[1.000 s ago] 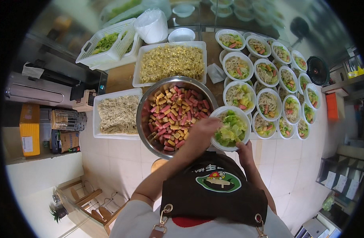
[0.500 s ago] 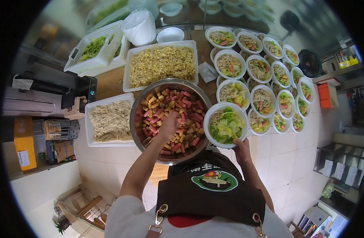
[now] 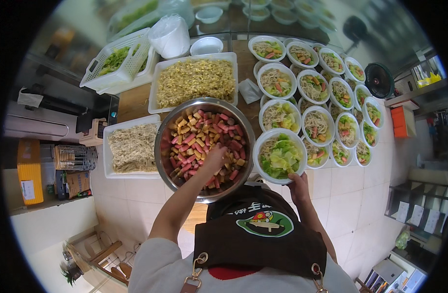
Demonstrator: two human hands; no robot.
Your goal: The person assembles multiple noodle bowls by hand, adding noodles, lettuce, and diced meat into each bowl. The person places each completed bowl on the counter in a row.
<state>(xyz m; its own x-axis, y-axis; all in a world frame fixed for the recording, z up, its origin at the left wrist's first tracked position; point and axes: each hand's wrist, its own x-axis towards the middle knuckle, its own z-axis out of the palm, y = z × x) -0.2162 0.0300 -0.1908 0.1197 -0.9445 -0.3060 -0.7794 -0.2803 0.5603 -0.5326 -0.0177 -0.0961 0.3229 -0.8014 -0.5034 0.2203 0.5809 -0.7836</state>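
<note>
A large steel mixing bowl (image 3: 161,168) holds pink sausage pieces (image 3: 189,138) and golden-brown chunks. My left hand (image 3: 215,157) is down among them at the bowl's right half, fingers curled; the fingertips are partly hidden, so whatever they grip cannot be made out. By its near right rim, my right hand (image 3: 298,184) holds a white round bowl (image 3: 258,168) beside the steel one, thumb over the edge. Inside it lie green lettuce (image 3: 284,157) and some pale strands.
Bean sprouts fill a white tray (image 3: 154,97) behind the steel bowl; pale shreds fill another tray (image 3: 108,166) at left. Several filled white bowls (image 3: 317,126) stand in stacked rows at right. Farther back are a basket (image 3: 94,80) of greens and wrapped white bowls (image 3: 169,36).
My left hand has moved right within the steel bowl, and its fingers now reach lower among the pieces. My right hand keeps its hold on the white bowl, nearly unmoved.
</note>
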